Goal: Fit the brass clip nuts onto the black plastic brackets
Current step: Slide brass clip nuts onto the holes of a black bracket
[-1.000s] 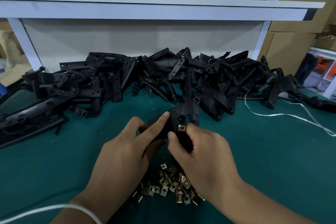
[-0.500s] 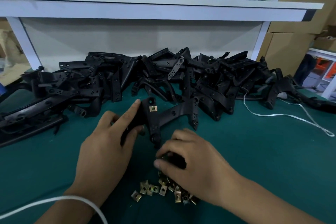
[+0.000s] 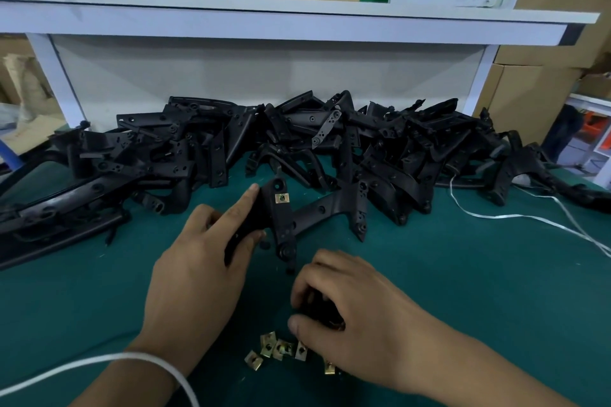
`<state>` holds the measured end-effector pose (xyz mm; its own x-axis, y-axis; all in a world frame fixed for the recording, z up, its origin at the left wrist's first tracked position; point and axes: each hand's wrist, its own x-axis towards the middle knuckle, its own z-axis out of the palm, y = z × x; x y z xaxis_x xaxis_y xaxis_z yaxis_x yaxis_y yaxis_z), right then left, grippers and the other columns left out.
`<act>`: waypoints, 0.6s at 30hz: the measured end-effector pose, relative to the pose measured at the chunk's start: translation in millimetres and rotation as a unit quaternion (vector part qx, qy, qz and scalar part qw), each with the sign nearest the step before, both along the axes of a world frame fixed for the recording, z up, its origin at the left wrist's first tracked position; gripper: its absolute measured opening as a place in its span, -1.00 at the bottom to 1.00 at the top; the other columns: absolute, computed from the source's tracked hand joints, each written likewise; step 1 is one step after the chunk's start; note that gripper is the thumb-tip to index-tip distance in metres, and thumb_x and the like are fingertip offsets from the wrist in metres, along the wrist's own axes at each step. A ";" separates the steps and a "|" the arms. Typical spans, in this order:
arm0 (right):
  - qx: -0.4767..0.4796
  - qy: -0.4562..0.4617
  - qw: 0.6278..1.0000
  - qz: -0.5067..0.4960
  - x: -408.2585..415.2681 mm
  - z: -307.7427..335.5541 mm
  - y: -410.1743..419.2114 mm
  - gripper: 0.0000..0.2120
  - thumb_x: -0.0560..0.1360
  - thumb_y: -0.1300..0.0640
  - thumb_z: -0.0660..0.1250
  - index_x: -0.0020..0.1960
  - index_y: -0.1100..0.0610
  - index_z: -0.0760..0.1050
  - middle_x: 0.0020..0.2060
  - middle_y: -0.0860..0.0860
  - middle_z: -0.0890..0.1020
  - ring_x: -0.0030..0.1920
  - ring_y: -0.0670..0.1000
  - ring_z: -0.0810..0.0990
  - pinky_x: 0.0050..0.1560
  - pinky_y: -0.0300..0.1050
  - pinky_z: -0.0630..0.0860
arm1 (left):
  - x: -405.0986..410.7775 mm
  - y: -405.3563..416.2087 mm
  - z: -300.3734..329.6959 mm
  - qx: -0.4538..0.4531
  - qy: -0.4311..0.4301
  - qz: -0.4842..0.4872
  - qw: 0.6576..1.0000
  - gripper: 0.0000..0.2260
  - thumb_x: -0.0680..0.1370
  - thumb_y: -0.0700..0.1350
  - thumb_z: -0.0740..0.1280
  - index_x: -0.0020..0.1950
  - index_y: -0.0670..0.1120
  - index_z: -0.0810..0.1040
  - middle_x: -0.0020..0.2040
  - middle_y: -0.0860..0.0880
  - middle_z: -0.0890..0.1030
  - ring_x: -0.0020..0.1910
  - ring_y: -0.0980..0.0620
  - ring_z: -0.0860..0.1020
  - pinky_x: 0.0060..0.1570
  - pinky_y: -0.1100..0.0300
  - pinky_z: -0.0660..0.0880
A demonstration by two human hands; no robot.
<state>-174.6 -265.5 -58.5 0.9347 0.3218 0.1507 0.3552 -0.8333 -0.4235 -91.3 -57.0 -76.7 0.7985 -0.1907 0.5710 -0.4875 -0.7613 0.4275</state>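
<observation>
The left hand [image 3: 201, 261] grasps a black bracket [image 3: 284, 221] tilted up off the green counter [image 3: 463, 274], one brass nut [image 3: 282, 198] clipped on it. The right hand [image 3: 357, 311] curls over the loose nuts [image 3: 277, 349]; whether it grasps one is hidden.

Assembly workshop, bracket pile [image 3: 297, 149], cartons [image 3: 542, 82]

r hand [image 3: 360, 317] hides some clip nuts [image 3: 281, 349].

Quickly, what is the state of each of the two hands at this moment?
Left hand: holds the black bracket, which carries one brass clip nut.
Right hand: fingers curled over the loose clip nuts; whether it pinches one cannot be told.
</observation>
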 end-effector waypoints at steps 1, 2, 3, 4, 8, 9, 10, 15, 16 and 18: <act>-0.005 0.001 1.000 0.007 -0.7 0.8 -0.1 -0.80 0.56 -0.28 0.26 0.06 -0.19 0.45 0.01 -0.27 0.40 0.14 -0.23 0.37 0.08 -0.38 0.32 | -0.1 0.0 0.1 0.001 0.001 -0.001 1.000 -0.45 0.58 0.15 0.29 0.58 0.29 0.30 -0.09 0.13 0.39 -0.31 0.10 0.46 -0.46 0.02 0.52; -0.011 0.002 1.000 0.012 -1.3 1.3 0.0 -0.83 0.56 -0.23 0.27 0.06 -0.18 0.45 0.01 -0.27 0.39 0.14 -0.22 0.37 0.08 -0.39 0.30 | -0.1 -0.1 0.2 0.001 0.001 -0.001 1.000 -0.45 0.58 0.15 0.29 0.58 0.28 0.30 -0.09 0.13 0.39 -0.32 0.10 0.46 -0.46 0.02 0.52; -0.012 0.003 1.000 0.016 -1.4 1.3 0.4 -0.86 0.57 -0.19 0.28 0.06 -0.18 0.44 0.00 -0.26 0.39 0.14 -0.21 0.37 0.08 -0.38 0.31 | 0.1 -0.1 0.1 0.001 0.002 -0.001 1.000 -0.45 0.58 0.16 0.29 0.58 0.28 0.30 -0.09 0.13 0.38 -0.32 0.10 0.46 -0.45 0.02 0.52; -0.008 0.004 1.000 0.018 -1.3 1.4 1.3 -0.89 0.57 -0.15 0.28 0.04 -0.17 0.43 0.00 -0.25 0.40 0.13 -0.19 0.38 0.07 -0.36 0.32 | 0.3 0.0 0.0 0.001 0.002 0.000 1.000 -0.45 0.58 0.16 0.29 0.58 0.28 0.31 -0.09 0.14 0.38 -0.31 0.10 0.46 -0.45 0.02 0.52; -0.002 0.007 0.999 0.032 0.2 -0.7 2.7 -0.91 0.58 -0.01 0.28 -0.01 -0.17 0.38 -0.03 -0.23 0.41 0.09 -0.16 0.39 0.09 -0.30 0.36 | 0.7 -0.2 -0.8 0.002 0.002 -0.001 1.000 -0.45 0.57 0.17 0.29 0.57 0.30 0.31 -0.09 0.15 0.38 -0.30 0.13 0.46 -0.44 0.06 0.51; -0.002 0.009 0.999 0.034 0.7 -1.3 2.2 -0.91 0.59 0.00 0.27 -0.01 -0.18 0.37 -0.04 -0.23 0.41 0.09 -0.16 0.39 0.11 -0.29 0.36 | 0.7 -0.1 -0.9 0.003 0.002 -0.002 1.000 -0.45 0.57 0.17 0.29 0.57 0.30 0.30 -0.09 0.15 0.39 -0.30 0.13 0.46 -0.43 0.05 0.52; 0.000 0.010 0.999 0.036 1.2 -2.0 1.4 -0.91 0.59 0.00 0.26 -0.01 -0.18 0.37 -0.04 -0.23 0.42 0.09 -0.17 0.39 0.12 -0.28 0.36 | 0.6 0.1 -1.0 0.006 0.002 -0.003 1.000 -0.45 0.57 0.17 0.29 0.57 0.30 0.30 -0.08 0.15 0.39 -0.30 0.12 0.47 -0.43 0.04 0.52; 0.000 0.009 0.999 0.050 2.7 -2.1 -1.4 -0.92 0.62 -0.07 0.28 0.00 -0.19 0.37 -0.04 -0.25 0.45 0.09 -0.20 0.40 0.12 -0.27 0.32 | 0.6 -0.3 -0.3 0.006 0.002 -0.003 1.000 -0.46 0.57 0.17 0.28 0.57 0.29 0.32 -0.08 0.13 0.40 -0.30 0.10 0.48 -0.43 0.01 0.53; 0.003 0.012 0.998 0.054 2.7 -1.3 -1.5 -0.91 0.61 -0.09 0.30 0.01 -0.20 0.37 -0.03 -0.25 0.46 0.09 -0.20 0.40 0.12 -0.28 0.31 | 0.8 -0.2 -0.1 0.006 0.002 -0.003 1.000 -0.46 0.57 0.18 0.28 0.57 0.28 0.32 -0.08 0.14 0.40 -0.30 0.11 0.47 -0.43 0.02 0.53; 0.010 0.017 0.998 0.065 2.4 0.1 -1.4 -0.87 0.62 -0.08 0.33 0.02 -0.22 0.37 -0.01 -0.26 0.47 0.11 -0.21 0.41 0.14 -0.30 0.29 | 0.8 0.1 -0.3 0.008 0.002 -0.004 1.000 -0.46 0.57 0.19 0.27 0.57 0.29 0.32 -0.09 0.13 0.40 -0.30 0.12 0.47 -0.44 0.03 0.53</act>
<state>-172.2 -266.9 -58.4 0.8903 0.4373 0.1269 0.4441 -0.7725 -0.4538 -90.5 -56.8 -77.0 0.7995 -0.2058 0.5643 -0.4913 -0.7645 0.4173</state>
